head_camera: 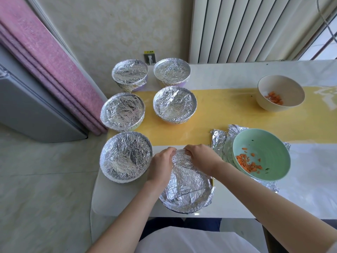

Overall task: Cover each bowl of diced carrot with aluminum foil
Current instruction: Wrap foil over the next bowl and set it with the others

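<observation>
Head view: left hand (161, 164) and right hand (199, 157) pinch the foil (186, 181) at its far edge with curled fingers (170, 150); it lies near the worktop (237, 203) front; uncovered green bowl (262, 141) of carrot just right.

Green bowl (262, 154) sits uncovered on foil sheets (218, 141).

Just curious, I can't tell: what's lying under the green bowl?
Crumpled foil sheets lie under the green bowl, poking out on several sides. How many sheets, and anything else beneath, is hidden by the bowl.
</observation>
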Demonstrator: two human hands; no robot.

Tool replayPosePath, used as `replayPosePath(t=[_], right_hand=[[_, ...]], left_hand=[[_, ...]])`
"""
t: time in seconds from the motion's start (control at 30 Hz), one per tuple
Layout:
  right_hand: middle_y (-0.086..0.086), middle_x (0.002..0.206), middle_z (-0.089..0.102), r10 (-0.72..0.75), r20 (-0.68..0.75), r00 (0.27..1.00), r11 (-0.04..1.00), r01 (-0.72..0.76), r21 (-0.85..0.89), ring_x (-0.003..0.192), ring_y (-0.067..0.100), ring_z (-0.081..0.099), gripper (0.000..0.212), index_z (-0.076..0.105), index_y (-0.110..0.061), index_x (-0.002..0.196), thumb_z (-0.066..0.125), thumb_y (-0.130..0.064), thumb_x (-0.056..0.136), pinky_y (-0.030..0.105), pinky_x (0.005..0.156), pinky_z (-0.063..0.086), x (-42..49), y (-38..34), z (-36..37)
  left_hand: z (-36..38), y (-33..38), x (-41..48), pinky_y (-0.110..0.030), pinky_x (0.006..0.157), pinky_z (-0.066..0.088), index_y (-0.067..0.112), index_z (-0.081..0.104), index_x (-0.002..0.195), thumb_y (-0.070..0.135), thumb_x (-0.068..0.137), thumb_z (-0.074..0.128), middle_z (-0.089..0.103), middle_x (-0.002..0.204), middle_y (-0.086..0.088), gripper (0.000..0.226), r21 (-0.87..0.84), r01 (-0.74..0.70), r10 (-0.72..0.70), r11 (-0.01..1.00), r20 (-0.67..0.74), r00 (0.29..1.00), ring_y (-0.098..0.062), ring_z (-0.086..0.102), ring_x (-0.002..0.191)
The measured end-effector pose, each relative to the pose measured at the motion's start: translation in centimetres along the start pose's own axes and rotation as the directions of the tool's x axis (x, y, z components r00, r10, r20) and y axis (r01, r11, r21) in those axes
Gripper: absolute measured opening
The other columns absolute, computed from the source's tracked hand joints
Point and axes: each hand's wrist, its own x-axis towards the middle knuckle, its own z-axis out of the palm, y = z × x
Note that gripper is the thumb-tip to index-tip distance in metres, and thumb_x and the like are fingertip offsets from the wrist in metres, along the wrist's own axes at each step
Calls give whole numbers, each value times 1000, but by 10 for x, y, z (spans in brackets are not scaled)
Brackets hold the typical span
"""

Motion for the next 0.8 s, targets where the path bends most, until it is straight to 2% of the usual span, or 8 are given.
replayPosePath(t=[0.07, 0.13, 0.27, 0.37, 0.47, 0.53, 0.7, 0.8], right_hand=[[5, 94, 66, -35, -12, 999, 998, 34, -51, 74, 23, 59, 23, 56, -11, 112, 36, -11, 99, 28, 59, 38, -1, -5, -3], [4, 99, 65, -70, -27, 997, 995, 68, -68, 79, 22, 60, 25, 55, -11, 114, 35, -16, 101, 27, 62, 38, -2, -8, -4], [6, 99, 66, -41, 13, 999, 996, 42, -75, 70, 23, 51, 24, 56, -11, 110, 43, -3, 91, 30, 63, 42, -4, -11, -11], [6, 103, 65, -29, 32, 999, 990, 33, -140, 78, 24, 59, 25, 52, -11, 114, 42, -3, 92, 31, 66, 44, -6, -14, -15], [3, 109, 61, -56, 18, 998, 957, 59, -285, 93, 21, 61, 26, 46, -11, 119, 39, -4, 94, 27, 63, 36, -8, -23, -13], [4, 111, 60, -45, 22, 999, 951, 50, -306, 98, 22, 60, 28, 45, -9, 120, 38, -3, 94, 27, 64, 34, -8, -28, -12], [6, 107, 63, -26, 4, 1000, 970, 26, -242, 91, 27, 62, 31, 48, -10, 120, 38, -1, 92, 29, 61, 34, -4, -26, -12], [5, 102, 65, -69, -35, 997, 993, 65, -95, 84, 26, 62, 26, 51, -13, 117, 41, -5, 94, 29, 60, 35, -5, -16, -6]], left_hand=[[0, 2, 0, -36, 72, 54, 8, 64, 113, 3, 92, 54, 70, 96, -10, 24, 3, -3, 3, 1000, -1, 1000, -23, 66, 84], [-1, 3, 0, -36, 67, 53, 9, 64, 111, 3, 92, 54, 70, 90, -9, 22, 12, -8, 8, 1000, -1, 1000, -23, 65, 79], [-2, 6, -3, -35, 62, 49, 7, 63, 110, 2, 93, 52, 68, 89, -10, 21, 35, -25, 24, 999, 13, 1000, -25, 64, 78], [-1, 7, -4, -37, 65, 50, 6, 62, 111, 0, 92, 52, 68, 93, -10, 22, 45, -27, 26, 999, 15, 1000, -25, 64, 81], [-1, 10, -5, -39, 71, 53, 7, 63, 110, 2, 92, 54, 70, 96, -10, 21, 39, -59, 59, 998, 8, 998, -24, 66, 85], [-1, 12, -5, -39, 73, 53, 7, 63, 110, 4, 92, 54, 70, 97, -9, 20, 35, -82, 81, 996, 12, 997, -24, 66, 86], [0, 11, -5, -41, 73, 52, 5, 62, 109, 8, 95, 50, 69, 97, -11, 18, 59, -69, 69, 996, 12, 998, -26, 65, 86], [0, 11, -8, -41, 68, 51, 5, 61, 108, 8, 96, 49, 68, 93, -11, 18, 76, -49, 48, 996, 11, 999, -26, 64, 82]])
